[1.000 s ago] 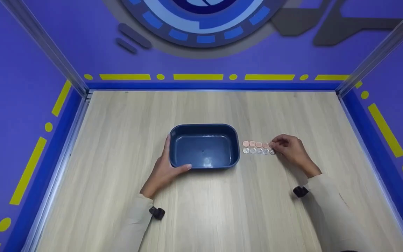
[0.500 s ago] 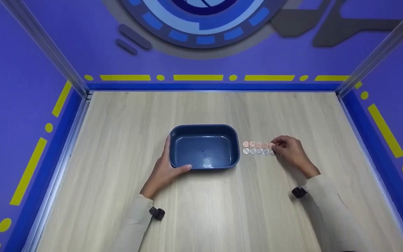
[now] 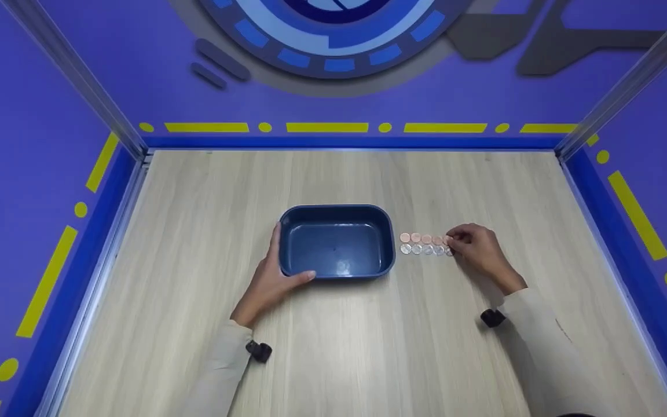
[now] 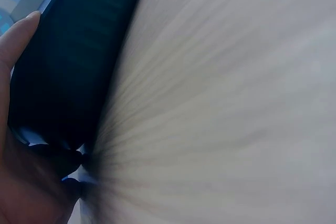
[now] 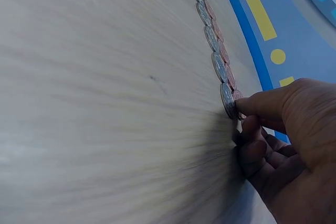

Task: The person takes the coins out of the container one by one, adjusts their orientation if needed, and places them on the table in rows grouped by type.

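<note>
A dark blue rectangular plastic container (image 3: 333,249) sits upright on the table with nothing inside. My left hand (image 3: 268,282) grips its near left corner, thumb over the front rim and fingers along the left wall. To the right of it lie two straight rows of coins: copper ones (image 3: 416,237) behind, silver ones (image 3: 417,249) in front. At the right end, my right hand (image 3: 482,252) pinches the last copper coin (image 5: 238,96) between thumb and forefinger, right beside the end silver coin (image 5: 228,101). The other right fingers curl under the palm.
The wooden table (image 3: 333,347) has blue panels (image 3: 333,110) with yellow marks along its back and sides. Metal posts (image 3: 629,87) stand at the back corners. Each forearm wears a small black camera, one (image 3: 259,351) at the left and one (image 3: 492,317) at the right.
My right wrist has shifted slightly left, with the fingertips staying at the end copper coin. The left hand, container and coin rows look the same.
</note>
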`<state>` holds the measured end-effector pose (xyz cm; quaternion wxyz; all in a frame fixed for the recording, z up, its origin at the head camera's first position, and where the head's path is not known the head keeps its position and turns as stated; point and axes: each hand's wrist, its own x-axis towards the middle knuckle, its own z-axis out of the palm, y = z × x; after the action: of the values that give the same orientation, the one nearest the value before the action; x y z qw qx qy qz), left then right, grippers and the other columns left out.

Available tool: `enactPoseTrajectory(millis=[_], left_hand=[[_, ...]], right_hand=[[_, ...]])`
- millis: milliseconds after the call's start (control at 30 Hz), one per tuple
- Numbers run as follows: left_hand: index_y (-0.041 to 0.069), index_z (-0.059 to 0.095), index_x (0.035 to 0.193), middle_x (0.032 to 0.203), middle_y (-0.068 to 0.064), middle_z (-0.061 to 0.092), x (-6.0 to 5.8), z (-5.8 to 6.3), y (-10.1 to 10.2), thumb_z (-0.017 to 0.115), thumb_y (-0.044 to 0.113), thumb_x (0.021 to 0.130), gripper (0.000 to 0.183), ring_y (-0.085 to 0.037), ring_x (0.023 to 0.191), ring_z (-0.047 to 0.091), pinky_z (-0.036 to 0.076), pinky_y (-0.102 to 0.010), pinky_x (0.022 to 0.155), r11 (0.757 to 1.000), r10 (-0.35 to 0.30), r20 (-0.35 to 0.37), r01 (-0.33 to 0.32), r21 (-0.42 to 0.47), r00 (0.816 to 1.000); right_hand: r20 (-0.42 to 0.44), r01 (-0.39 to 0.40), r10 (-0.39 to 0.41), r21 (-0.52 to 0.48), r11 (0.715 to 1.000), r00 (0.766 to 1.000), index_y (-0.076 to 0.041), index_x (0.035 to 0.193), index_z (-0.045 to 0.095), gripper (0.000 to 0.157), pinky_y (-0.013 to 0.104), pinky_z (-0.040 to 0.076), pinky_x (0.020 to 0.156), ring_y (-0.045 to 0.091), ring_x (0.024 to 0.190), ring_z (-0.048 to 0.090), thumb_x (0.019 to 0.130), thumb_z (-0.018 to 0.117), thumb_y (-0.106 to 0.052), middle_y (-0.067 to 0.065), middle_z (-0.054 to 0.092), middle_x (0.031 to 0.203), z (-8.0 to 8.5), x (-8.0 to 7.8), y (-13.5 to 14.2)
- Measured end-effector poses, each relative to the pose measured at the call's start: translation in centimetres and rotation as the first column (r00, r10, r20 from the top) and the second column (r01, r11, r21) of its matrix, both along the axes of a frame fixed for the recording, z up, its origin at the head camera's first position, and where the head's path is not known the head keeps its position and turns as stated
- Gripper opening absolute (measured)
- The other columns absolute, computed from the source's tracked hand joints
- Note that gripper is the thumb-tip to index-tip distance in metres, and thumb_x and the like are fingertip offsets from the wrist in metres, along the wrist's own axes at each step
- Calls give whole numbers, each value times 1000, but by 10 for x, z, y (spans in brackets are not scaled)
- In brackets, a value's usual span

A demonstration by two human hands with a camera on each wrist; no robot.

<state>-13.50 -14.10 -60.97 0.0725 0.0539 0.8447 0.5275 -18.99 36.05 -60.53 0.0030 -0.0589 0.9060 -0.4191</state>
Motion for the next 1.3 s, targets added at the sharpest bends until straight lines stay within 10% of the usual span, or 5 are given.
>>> enactPoseTrajectory(millis=[1300], left_hand=[[22, -2, 179, 183, -16, 17, -2, 2, 4, 94, 56, 83, 140, -45, 160, 35, 32, -66, 126, 1000, -24, -16, 24, 0, 1000]], right_hand=[[-11, 9, -9, -16, 1000, 1000, 4, 114, 79, 14, 19, 51, 65, 20, 78, 67, 105, 73, -5, 15, 76, 96, 3, 6, 3]])
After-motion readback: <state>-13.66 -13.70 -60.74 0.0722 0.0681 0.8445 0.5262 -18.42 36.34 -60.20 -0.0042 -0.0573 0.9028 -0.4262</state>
